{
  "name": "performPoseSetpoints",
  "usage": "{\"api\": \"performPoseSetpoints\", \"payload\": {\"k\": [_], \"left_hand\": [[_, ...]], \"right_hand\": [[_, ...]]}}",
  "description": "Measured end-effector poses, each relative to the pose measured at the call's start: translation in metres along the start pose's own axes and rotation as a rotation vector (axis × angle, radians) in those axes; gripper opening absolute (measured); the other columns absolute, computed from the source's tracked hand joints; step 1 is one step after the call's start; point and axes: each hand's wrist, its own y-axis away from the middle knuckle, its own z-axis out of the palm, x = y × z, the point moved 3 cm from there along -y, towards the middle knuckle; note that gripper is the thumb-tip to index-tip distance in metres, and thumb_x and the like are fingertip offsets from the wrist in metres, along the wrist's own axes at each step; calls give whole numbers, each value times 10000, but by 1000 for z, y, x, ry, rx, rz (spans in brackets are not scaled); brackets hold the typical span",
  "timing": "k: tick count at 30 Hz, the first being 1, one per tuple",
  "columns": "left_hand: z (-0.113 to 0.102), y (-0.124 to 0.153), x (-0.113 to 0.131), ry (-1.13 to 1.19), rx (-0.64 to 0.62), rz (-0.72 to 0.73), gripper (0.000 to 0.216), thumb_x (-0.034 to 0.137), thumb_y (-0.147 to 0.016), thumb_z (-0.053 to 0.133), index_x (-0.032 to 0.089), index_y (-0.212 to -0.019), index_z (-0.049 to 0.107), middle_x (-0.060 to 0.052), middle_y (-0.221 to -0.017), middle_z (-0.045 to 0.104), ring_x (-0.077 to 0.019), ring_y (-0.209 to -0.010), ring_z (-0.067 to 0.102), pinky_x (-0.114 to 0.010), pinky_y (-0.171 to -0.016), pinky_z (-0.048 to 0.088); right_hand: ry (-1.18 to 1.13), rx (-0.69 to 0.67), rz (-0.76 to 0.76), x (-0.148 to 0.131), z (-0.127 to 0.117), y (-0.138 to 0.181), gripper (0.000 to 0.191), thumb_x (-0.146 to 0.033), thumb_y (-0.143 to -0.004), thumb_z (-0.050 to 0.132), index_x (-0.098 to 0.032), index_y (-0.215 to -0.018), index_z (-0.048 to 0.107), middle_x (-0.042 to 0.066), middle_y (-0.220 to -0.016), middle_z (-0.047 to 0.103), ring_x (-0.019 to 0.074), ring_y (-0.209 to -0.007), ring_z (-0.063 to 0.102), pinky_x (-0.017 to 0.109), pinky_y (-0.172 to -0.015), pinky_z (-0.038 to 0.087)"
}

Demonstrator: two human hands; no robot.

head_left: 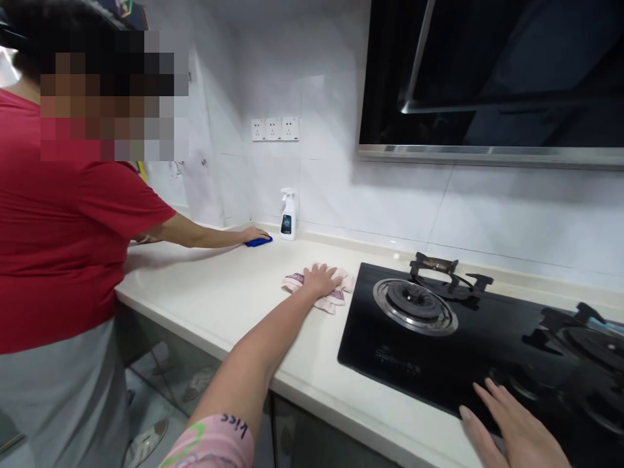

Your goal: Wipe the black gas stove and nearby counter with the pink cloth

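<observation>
My left hand [320,280] presses down on a crumpled pale pink cloth [336,298] with darker purple-red patches, on the white countertop [234,286]. Its fingers are spread over the top of the cloth, just left of the black gas cooktop [363,338]. At the lower right, my right hand [511,429] is open, fingers stretched out, over the front edge of the cooktop. I cannot tell whether it touches the glass. It holds nothing that I can see. A pink sleeve with dark lettering covers my left upper arm.
A person in a red shirt [73,260] stands at the left, one hand on a blue cloth [258,242]. Near the wall stands a white spray bottle [287,214]. A pot support [439,266] sits off the left burner [414,302]. The range hood [487,153] overhangs the cooktop.
</observation>
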Motion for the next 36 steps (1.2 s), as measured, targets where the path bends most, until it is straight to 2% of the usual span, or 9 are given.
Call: {"api": "performPoseSetpoints", "payload": {"k": [3,7,14,22,26,30,36], "left_hand": [[2,8,27,11,-9,72,485,602,-1019,376,379,-1413,552,-75,-1514,522,-360,-1407,403,-609,-1082,341],[-5,44,41,9,-12,144,454,554,-1047,349,372,-1406,557,-55,-1514,533,-330,-1390,435,-572,-1083,362],[-22,128,36,11,1,217,446,545,-1060,361,382,-1440,528,-20,-1577,496,-317,-1443,414,-552,-1097,383],[-39,209,27,46,13,308,497,561,-1054,374,327,-1465,527,-40,-1586,497,-308,-1470,410,-535,-1105,389],[-44,231,23,58,73,349,489,546,-1028,452,299,-1433,570,-62,-1528,564,-301,-1420,483,-493,-1087,411],[-43,238,19,64,130,402,450,497,-995,542,295,-1391,614,-46,-1442,643,-282,-1352,556,-441,-1056,433],[-45,254,18,97,224,538,378,474,-993,554,292,-1297,684,-30,-1369,694,-249,-1267,611,-400,-1043,420]], "right_hand": [[-36,11,9,-8,-4,0,662,-671,-908,447,-174,-1293,653,190,-1413,615,403,-1370,527,622,-1135,442],[-46,-1,42,-13,-6,1,685,-665,-940,398,-143,-1311,639,204,-1447,581,392,-1399,497,601,-1169,401],[-2,-35,31,-13,-3,-1,774,-671,-959,316,-65,-1304,653,231,-1424,594,395,-1411,480,589,-1174,389],[2,-77,47,-14,-3,-7,739,-611,-972,321,-53,-1334,642,231,-1463,562,392,-1425,461,575,-1185,376],[8,-48,61,-17,-4,-8,681,-576,-972,345,-80,-1322,654,209,-1443,588,372,-1419,471,564,-1162,404],[39,-48,54,-18,-1,-9,708,-603,-983,319,-75,-1314,656,203,-1432,598,347,-1417,478,538,-1169,400],[22,-51,62,-15,-1,-9,730,-611,-977,318,-61,-1321,652,219,-1439,586,360,-1418,477,539,-1180,388]]}}
